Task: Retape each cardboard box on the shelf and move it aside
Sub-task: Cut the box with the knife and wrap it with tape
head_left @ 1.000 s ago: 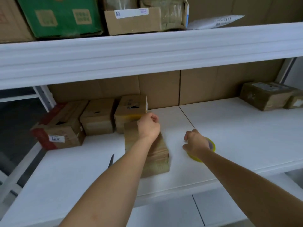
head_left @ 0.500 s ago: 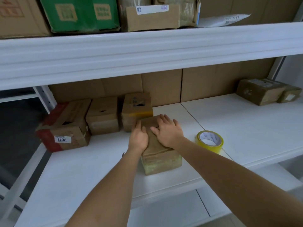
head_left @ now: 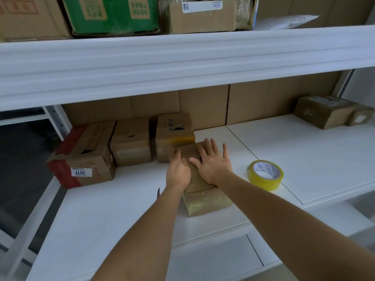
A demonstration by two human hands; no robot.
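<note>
Now our right hand (head_left: 213,165) has left the tape roll (head_left: 265,175) and lies flat, fingers spread, on the box (head_left: 205,196); left hand (head_left: 178,171) presses its left edge, fingers straight. So taping looks done and we're smoothing before shifting it aside. Box sits just left of the roll. Count: three boxes (head_left: 132,141) farther left, two boxes (head_left: 324,111) far right, one roll.

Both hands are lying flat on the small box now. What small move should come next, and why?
Probably slide the small box left and back toward the row of boxes. Both the left hand and right hand press flat on its top, its front looks already taped, and the tape roll lies apart, untouched.
</note>
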